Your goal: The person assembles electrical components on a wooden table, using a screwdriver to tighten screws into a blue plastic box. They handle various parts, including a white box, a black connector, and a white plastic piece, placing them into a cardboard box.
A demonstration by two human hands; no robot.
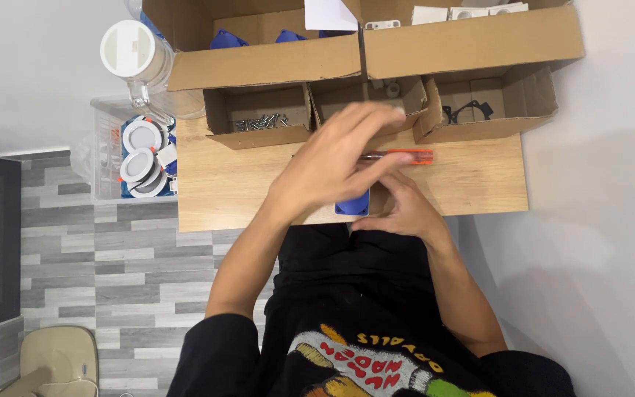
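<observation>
Blue box (352,206) sits at the surface's (222,184) near edge, held by right hand (398,209); left hand (336,158), fingers spread, hovers above. Screwdriver (398,156) lies left-right just beyond.

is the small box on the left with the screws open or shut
Open: the small cardboard box has no flap over it, and the loose screws inside show from above.

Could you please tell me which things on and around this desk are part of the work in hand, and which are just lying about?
In hand:
left hand
right hand
blue box
orange-handled screwdriver

Lying about:
box of screws
box with a black part
round white fittings in a clear bin
white jar
</observation>
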